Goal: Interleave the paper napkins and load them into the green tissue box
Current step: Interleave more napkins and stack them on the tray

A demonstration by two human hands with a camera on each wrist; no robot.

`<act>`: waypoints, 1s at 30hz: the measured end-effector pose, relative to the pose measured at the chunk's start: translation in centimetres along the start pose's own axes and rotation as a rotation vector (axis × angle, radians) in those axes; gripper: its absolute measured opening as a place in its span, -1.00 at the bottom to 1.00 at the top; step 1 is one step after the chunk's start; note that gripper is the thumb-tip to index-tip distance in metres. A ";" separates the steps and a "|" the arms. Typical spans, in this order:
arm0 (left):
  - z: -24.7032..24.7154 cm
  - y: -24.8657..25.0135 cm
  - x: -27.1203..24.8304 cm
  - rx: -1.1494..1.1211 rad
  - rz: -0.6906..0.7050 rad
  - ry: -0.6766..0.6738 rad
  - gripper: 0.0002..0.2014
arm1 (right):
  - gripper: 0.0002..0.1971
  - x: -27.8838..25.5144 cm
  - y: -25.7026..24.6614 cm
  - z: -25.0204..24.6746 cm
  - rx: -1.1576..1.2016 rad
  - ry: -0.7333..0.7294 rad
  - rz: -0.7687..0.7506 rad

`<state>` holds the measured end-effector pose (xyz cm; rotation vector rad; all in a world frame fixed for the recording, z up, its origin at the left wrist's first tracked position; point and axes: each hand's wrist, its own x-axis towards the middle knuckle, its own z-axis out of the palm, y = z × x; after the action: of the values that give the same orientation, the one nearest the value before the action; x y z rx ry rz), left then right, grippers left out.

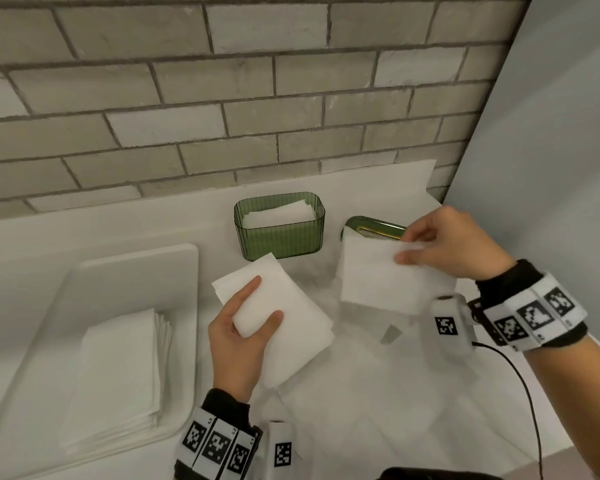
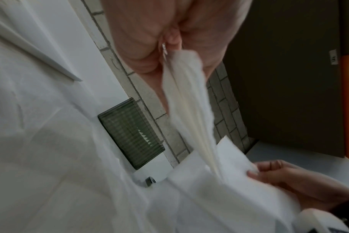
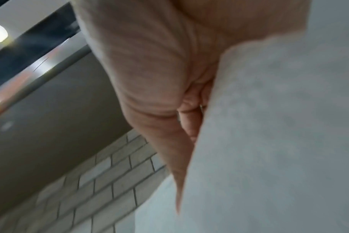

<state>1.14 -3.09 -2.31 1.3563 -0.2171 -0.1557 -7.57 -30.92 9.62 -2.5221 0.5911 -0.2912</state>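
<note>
A ribbed green tissue box [image 1: 280,233] stands open near the tiled wall, white napkins lying inside it. Its green lid [image 1: 371,228] lies to the right, partly hidden. My left hand [image 1: 238,337] holds a folded stack of napkins [image 1: 284,327] above the counter, thumb and fingers curled round its edge. My right hand [image 1: 444,247] pinches the upper right edge of a single white napkin [image 1: 385,275] that hangs in front of the lid. In the left wrist view the box [image 2: 130,134] shows beyond the held napkins [image 2: 187,110]. The right wrist view is filled by palm and napkin [image 3: 269,141].
A white tray [image 1: 174,271] at the left carries a pile of folded napkins [image 1: 118,379]. More sheets lie spread on the white counter [image 1: 118,223] under my hands. A pale wall [image 1: 551,133] closes the right side; a cable [image 1: 520,386] trails from my right wrist.
</note>
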 end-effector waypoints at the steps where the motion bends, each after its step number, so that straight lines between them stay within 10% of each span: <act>1: 0.0 0.0 0.0 -0.003 -0.002 0.007 -0.48 | -0.86 0.0 -0.3 -0.6 0.116 0.015 -0.022; 6: -0.2 0.0 0.2 -0.047 -0.046 0.033 -0.51 | -0.82 -0.1 -0.9 -2.2 0.833 0.065 -0.045; 14: 2.7 0.9 -0.1 -0.109 -0.141 -0.114 -0.76 | -0.81 -1.0 -2.2 0.7 1.304 -0.053 0.002; 19: 3.6 0.8 0.5 0.161 -0.498 -0.471 -0.23 | -0.94 -1.4 -2.5 2.6 1.727 -0.090 -0.068; 24: 5.0 1.1 0.4 -0.111 -0.653 -0.594 -0.07 | -0.75 -1.9 -2.9 4.8 1.882 -0.057 -0.115; 30: 5.7 3.0 0.9 -0.465 -0.387 -0.400 -0.24 | -0.46 -3.6 -1.9 8.7 1.557 -0.001 0.013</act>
<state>0.60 -8.15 1.81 0.8798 -0.2327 -0.7597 -7.36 -23.93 3.09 -1.0080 0.1802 -0.4824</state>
